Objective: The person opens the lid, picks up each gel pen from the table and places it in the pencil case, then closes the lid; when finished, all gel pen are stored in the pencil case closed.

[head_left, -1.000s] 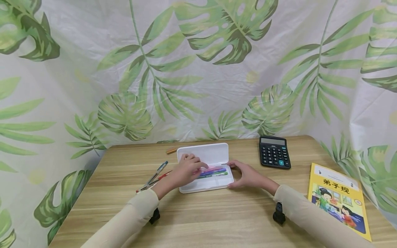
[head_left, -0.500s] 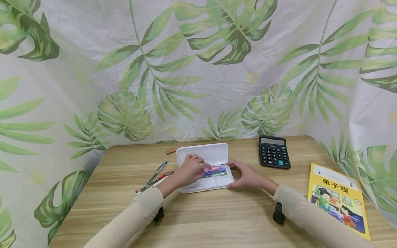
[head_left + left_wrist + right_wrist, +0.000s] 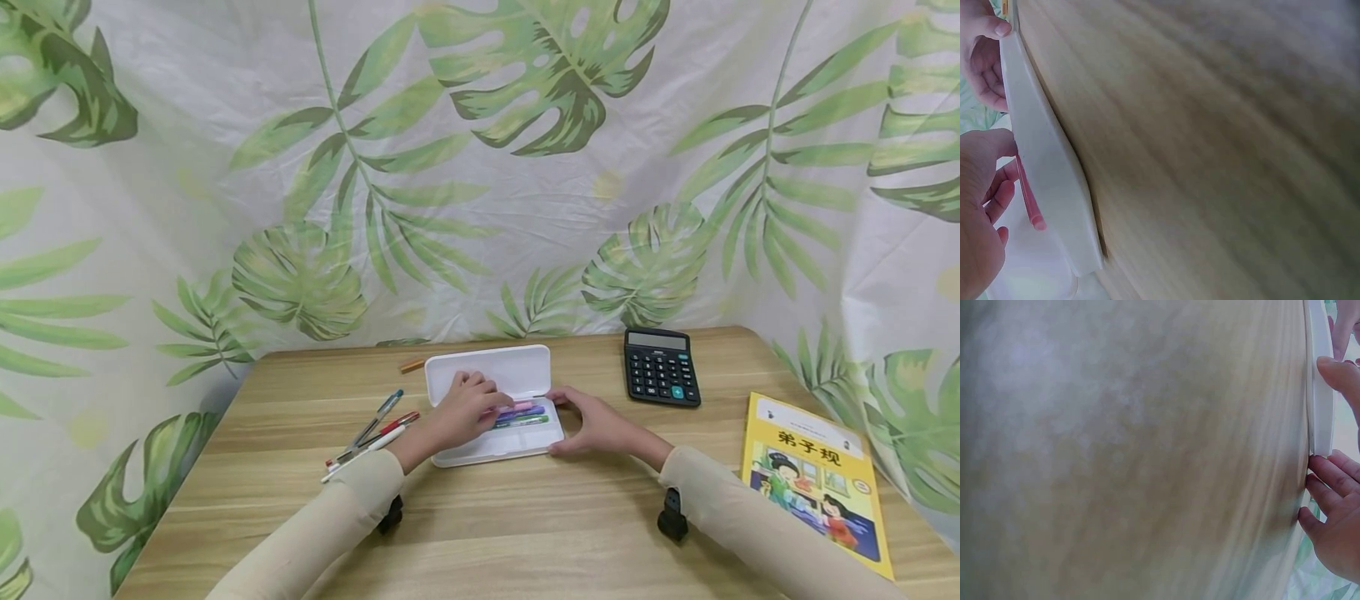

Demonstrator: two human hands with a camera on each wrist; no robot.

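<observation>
An opened white pencil case point(image 3: 525, 367) lies on the table, lid raised at the back. Over its tray, my left hand point(image 3: 467, 412) pinches a pink pen point(image 3: 1030, 200), whose end sticks out below the thumb in the left wrist view. Purple-blue and green pens point(image 3: 527, 421) lie side by side in the tray, partly covered by that hand. At the case's right end, my right hand point(image 3: 600, 425) grips it, thumb at the front corner and fingers at the back; the right wrist view shows the thumb point(image 3: 1335, 372) on the front wall.
Left of the case lie a blue-capped pen point(image 3: 381, 415), a red pen point(image 3: 399, 423) and a white pen point(image 3: 375, 450). A small orange-brown piece point(image 3: 412, 365) sits behind them. A black calculator point(image 3: 662, 367) and a yellow book point(image 3: 817, 483) are on the right. Leaf-print cloth point(image 3: 480, 208) hangs behind.
My left hand has shifted a little to the right over the tray, uncovering more of the red and white pens on the table. The right hand has stayed at the case's end.
</observation>
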